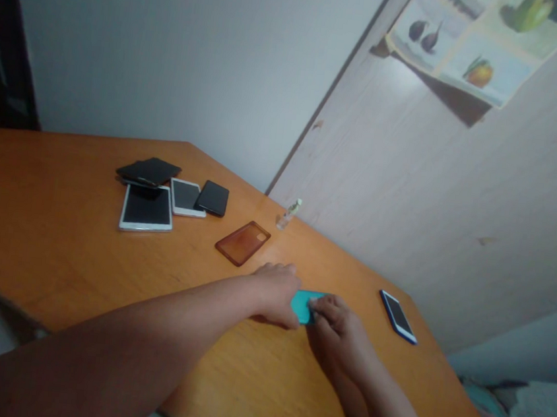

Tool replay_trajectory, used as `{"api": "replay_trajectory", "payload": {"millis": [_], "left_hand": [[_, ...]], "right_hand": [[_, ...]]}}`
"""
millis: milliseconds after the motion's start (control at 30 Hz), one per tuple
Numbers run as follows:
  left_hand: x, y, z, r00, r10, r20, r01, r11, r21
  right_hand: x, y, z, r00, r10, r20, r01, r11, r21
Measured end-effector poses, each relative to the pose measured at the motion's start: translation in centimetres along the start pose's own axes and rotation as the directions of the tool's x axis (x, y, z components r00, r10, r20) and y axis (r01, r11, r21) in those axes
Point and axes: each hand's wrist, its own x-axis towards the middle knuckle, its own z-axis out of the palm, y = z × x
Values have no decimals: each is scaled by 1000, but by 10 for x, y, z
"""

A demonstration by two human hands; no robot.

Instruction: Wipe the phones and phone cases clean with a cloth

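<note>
Over the front part of the table, both hands meet at a flat teal object [302, 306], which looks like a phone in a case or a phone case. My left hand [275, 294] grips its left end with fingers wrapped over it. At the other end, my right hand [340, 328] is closed, thumb and fingers pinched against the teal surface. Something small and pale may sit in that pinch, but it is too blurred to name. Just beyond the left hand lies a brown see-through phone case [243, 243].
A small clear bottle [288, 215] stands near the wall. Toward the back left are a white tablet [148, 208], a smaller white device [186, 196], a black device [212, 197] and black folded cases [149, 171]. A dark-blue-edged phone [398, 316] lies near the table's right edge.
</note>
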Motion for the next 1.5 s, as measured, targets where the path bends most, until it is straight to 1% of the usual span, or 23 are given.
{"api": "replay_trajectory", "payload": {"millis": [67, 100, 167, 233, 300, 400, 467, 500, 567, 600, 667, 700, 767, 867, 933, 967, 1033, 1133, 1200, 1267, 1400, 1433, 1500], "left_hand": [[0, 0, 0, 1000, -12, 1, 12, 1000, 2], [0, 0, 0, 1000, -14, 2, 13, 1000, 6], [1, -1, 0, 1000, -7, 4, 7, 1000, 11], [1, -1, 0, 1000, -1, 10, 0, 1000, 14], [1, -1, 0, 1000, 2, 16, -2, 1000, 14], [0, -1, -1, 1000, -1, 17, 0, 1000, 11], [0, -1, -1, 1000, -2, 16, 2, 1000, 3], [0, -1, -1, 1000, -3, 16, 3, 1000, 2], [0, -1, -1, 1000, -2, 15, 2, 1000, 5], [1, -1, -1, 1000, -2, 14, 2, 1000, 9], [1, -1, -1, 1000, -1, 17, 1, 1000, 18], [1, -1, -1, 1000, -3, 16, 2, 1000, 19], [1, -1, -1, 1000, -8, 14, 8, 1000, 16], [-1, -1, -3, 1000, -8, 15, 7, 1000, 6], [-2, 0, -4, 1000, -7, 17, 7, 1000, 2], [-2, 0, -4, 1000, -8, 18, 8, 1000, 2], [-2, 0, -5, 1000, -9, 18, 9, 1000, 6], [-1, -1, -5, 1000, -8, 21, 8, 1000, 9], [-1, -1, -5, 1000, -9, 22, 9, 1000, 6], [-1, -1, -5, 1000, -10, 19, 10, 1000, 4], [-2, 0, -6, 999, -17, 27, 17, 1000, 6], [-2, 1, -6, 999, -20, 30, 19, 1000, 6], [-2, 1, -6, 999, -22, 32, 22, 1000, 9]], "right_hand": [[-1, -1, -2, 999, -20, 38, 19, 1000, 9], [-1, 3, -4, 999, 12, 35, -11, 1000, -16], [-3, 18, -9, 993, 122, 1, -121, 987, -103], [-5, 26, -13, 985, 173, -7, -172, 970, -171], [-6, 20, -13, 991, 133, 27, -126, 978, -169], [-7, -9, -8, 993, -8, 119, 15, 998, -58], [-8, -22, -7, 988, -48, 150, 53, 998, -31], [-8, -22, -8, 988, -38, 151, 45, 998, -49], [-8, -9, -13, 991, 45, 125, -27, 989, -143], [-9, 0, -16, 990, 113, 87, -93, 974, -206], [-10, 18, -21, 970, 236, 59, -208, 930, -303], [-10, 22, -22, 964, 261, 52, -232, 920, -317], [-9, 20, -20, 973, 224, 64, -201, 946, -255], [-7, 0, -9, 995, 54, 86, -49, 997, -56], [-5, -7, -4, 996, 9, 87, -11, 1000, 27], [-4, -5, -4, 996, 32, 80, -35, 999, 37], [-4, 10, -8, 987, 156, 49, -156, 988, 9], [-6, 41, -20, 934, 356, -26, -356, 927, -119], [-8, 52, -24, 909, 411, -69, -417, 894, -167], [-8, 50, -22, 916, 396, -69, -402, 903, -152], [-7, 31, -10, 964, 262, 45, -264, 963, 50], [-7, 30, -9, 967, 247, 58, -251, 964, 89], [-7, 34, -11, 958, 282, 47, -285, 954, 89]]}}
